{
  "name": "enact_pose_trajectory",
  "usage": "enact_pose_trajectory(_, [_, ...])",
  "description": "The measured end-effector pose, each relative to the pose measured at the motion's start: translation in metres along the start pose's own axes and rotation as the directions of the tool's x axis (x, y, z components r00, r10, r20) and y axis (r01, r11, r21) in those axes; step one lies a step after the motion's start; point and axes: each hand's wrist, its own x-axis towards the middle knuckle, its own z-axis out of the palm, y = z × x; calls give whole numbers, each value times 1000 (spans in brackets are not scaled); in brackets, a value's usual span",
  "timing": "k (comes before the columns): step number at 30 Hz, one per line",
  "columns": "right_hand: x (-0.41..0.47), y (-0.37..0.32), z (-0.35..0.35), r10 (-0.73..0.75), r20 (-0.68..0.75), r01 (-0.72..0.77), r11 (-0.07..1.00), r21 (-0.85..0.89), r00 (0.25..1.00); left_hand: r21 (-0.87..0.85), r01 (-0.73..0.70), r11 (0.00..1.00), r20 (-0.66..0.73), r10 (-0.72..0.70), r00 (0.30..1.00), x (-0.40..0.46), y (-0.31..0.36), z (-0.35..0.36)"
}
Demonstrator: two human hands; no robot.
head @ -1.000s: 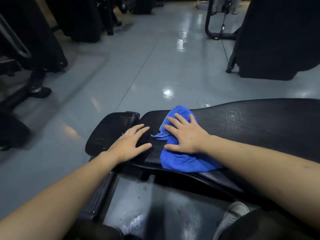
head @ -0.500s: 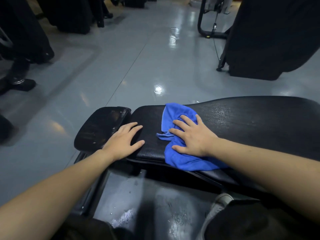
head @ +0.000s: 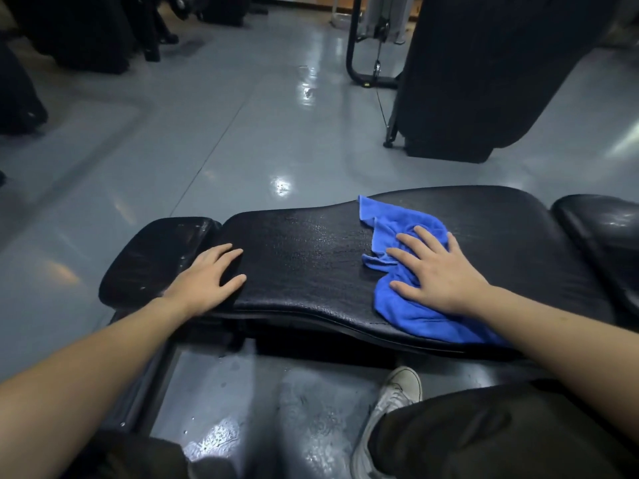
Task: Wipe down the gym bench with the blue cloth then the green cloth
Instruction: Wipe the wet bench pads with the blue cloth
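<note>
A: Head view. What do I have in hand?

B: My right hand [head: 441, 271] lies flat, fingers straight, pressing the blue cloth [head: 408, 299] onto the bench [head: 304, 257]; nothing is clenched or pinched. The cloth sits right of the pad's middle, its near edge draped over the front lip. My left hand [head: 207, 281] rests flat and spread at the pad's left end, bracing, grasping nothing.

A: Progress?

B: I judge the blue-cloth pass under way: the pad left of the cloth shows a damp sheen. The right part of the pad and the far-right cushion [head: 601, 229] seem left to do. No green cloth shows, so that pass is not begun.
</note>
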Motion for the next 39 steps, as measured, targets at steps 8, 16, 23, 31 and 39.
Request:
enact_pose_trajectory(8, [51, -19, 0, 27, 82, -30, 999, 30, 996, -44, -8, 999, 3, 8, 1000, -2, -6, -2])
enact_pose_trajectory(16, [134, -74, 8, -107, 57, 105, 994, 39, 993, -87, -50, 995, 44, 54, 998, -1, -22, -6])
enact_pose_trajectory(23, [181, -126, 11, -192, 57, 189, 981, 53, 980, -130, -77, 989, 88, 89, 992, 1, -35, -9])
enact_pose_trajectory(31, [218, -185, 11, -280, 60, 275, 958, 78, 958, -186, -46, 981, 116, 69, 991, -3, -38, -11])
enact_pose_trajectory(39, [228, -249, 6, -454, 49, 447, 887, 117, 889, -272, 21, 962, 110, 9, 994, -9, -50, -19])
